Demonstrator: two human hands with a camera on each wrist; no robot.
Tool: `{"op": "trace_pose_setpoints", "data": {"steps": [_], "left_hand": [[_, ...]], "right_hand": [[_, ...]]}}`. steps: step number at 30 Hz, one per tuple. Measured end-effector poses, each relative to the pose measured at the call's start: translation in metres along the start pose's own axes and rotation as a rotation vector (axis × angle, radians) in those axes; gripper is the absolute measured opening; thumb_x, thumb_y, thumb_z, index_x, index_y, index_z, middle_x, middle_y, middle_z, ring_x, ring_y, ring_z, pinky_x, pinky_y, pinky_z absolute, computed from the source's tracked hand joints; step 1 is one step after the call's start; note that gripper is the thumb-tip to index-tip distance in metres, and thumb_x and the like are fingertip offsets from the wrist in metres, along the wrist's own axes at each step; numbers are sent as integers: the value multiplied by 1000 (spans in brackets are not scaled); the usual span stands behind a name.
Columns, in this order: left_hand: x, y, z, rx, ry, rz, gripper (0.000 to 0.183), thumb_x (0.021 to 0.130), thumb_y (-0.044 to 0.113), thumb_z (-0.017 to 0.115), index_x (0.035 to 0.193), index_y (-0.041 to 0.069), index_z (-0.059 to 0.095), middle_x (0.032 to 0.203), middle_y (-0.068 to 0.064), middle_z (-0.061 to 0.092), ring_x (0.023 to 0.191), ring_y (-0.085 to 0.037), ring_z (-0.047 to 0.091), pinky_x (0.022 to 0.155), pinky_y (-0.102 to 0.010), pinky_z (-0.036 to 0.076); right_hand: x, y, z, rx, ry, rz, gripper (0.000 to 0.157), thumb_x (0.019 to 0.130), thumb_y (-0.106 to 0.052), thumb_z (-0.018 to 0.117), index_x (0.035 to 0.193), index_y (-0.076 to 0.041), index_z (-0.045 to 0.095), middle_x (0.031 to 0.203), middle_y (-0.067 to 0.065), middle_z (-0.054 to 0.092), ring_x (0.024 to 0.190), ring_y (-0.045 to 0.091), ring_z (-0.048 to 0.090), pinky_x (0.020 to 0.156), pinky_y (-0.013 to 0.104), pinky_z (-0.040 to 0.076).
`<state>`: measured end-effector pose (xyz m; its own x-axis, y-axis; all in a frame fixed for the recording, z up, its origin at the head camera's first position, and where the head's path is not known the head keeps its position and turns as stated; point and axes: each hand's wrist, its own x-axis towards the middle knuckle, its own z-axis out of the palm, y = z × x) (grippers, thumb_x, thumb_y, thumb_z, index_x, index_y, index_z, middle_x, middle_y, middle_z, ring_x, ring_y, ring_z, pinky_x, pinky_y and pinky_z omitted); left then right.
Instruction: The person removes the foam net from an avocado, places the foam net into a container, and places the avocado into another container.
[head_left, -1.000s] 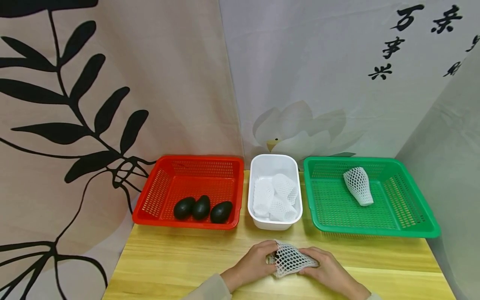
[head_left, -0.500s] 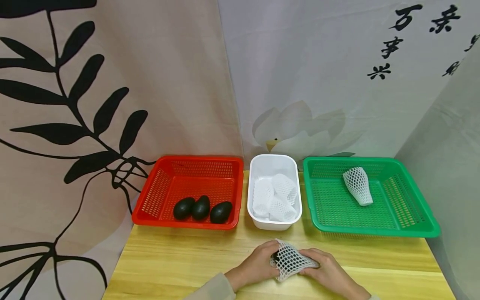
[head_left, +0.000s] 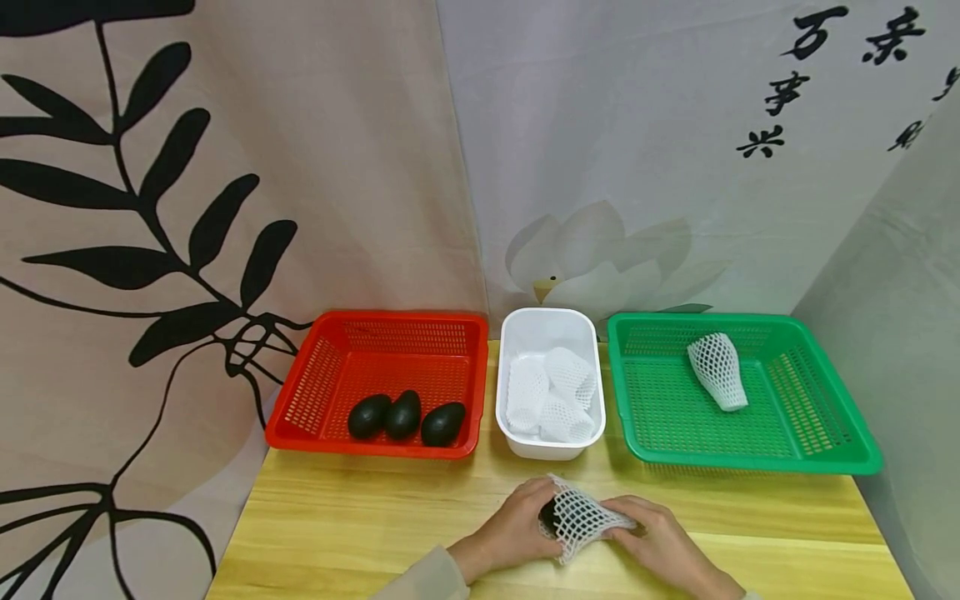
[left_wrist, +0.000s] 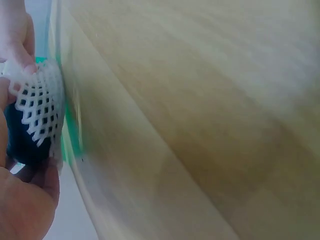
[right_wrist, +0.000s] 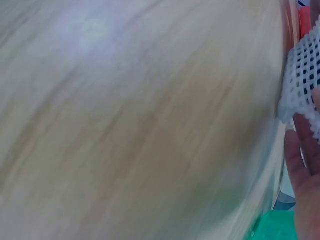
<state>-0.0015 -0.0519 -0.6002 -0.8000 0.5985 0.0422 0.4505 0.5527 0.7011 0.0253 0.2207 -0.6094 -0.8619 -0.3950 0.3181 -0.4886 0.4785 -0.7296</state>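
A dark avocado point(head_left: 549, 518) sits partly inside a white foam net point(head_left: 583, 518) above the front of the table. My left hand point(head_left: 516, 527) grips the avocado's bare end at the net's wide mouth. In the left wrist view, fingers and thumb lie around the avocado point(left_wrist: 24, 137), and the foam net point(left_wrist: 44, 102) covers its other end. My right hand point(head_left: 660, 537) pinches the net's narrow end. In the right wrist view, the right hand point(right_wrist: 306, 172) is cut off by the frame edge, beside the foam net point(right_wrist: 302, 72).
At the back left, a red basket point(head_left: 412, 325) holds three avocados point(head_left: 403, 415). A white bin point(head_left: 550, 451) with several foam nets point(head_left: 564, 396) stands in the middle. The green basket point(head_left: 757, 462) at the right holds one net-covered item point(head_left: 717, 371).
My left hand has shifted slightly to the right along the net's mouth. More of the dark avocado shows at the opening now. My right hand stays nearly in place.
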Motion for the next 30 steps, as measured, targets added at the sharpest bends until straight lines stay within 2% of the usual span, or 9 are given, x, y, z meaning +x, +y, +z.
{"op": "trace_pose_setpoints", "data": {"steps": [6,11,17,25,30], "left_hand": [[-9,-4,-3,-21,43,36,71,75,24,92,138,11,62,142,-5,60,133,-21,54,111,-37,45],[-15,-8,-7,-72,49,32,70,77,22,91,140,12,61,141,-3,59,130,-17,55,110,-35,46],[-20,-10,-10,-95,103,81,71,76,20,93,139,11,61,137,-2,60,126,-15,58,108,-32,49],[-22,-13,-14,-134,142,114,70,75,20,94,137,14,61,134,3,61,122,-10,60,104,-29,51],[-24,-13,-17,-135,156,100,70,76,21,94,138,16,61,134,5,62,121,-10,60,104,-31,52]], "right_hand": [[-1,0,-1,46,33,-2,42,75,12,85,106,-16,77,105,-7,75,92,7,71,83,13,54],[-2,1,-2,28,60,-28,43,73,13,86,104,-17,77,104,-8,75,92,6,71,83,10,52],[-3,5,-4,19,96,-54,45,70,13,88,102,-17,77,103,-7,75,90,7,71,83,10,52],[-3,5,-7,12,102,-62,46,71,12,88,103,-18,76,104,-7,75,91,7,71,84,9,51],[-1,2,-11,-5,138,-105,48,68,13,88,103,-16,76,103,-5,76,90,9,72,86,9,51]]}}
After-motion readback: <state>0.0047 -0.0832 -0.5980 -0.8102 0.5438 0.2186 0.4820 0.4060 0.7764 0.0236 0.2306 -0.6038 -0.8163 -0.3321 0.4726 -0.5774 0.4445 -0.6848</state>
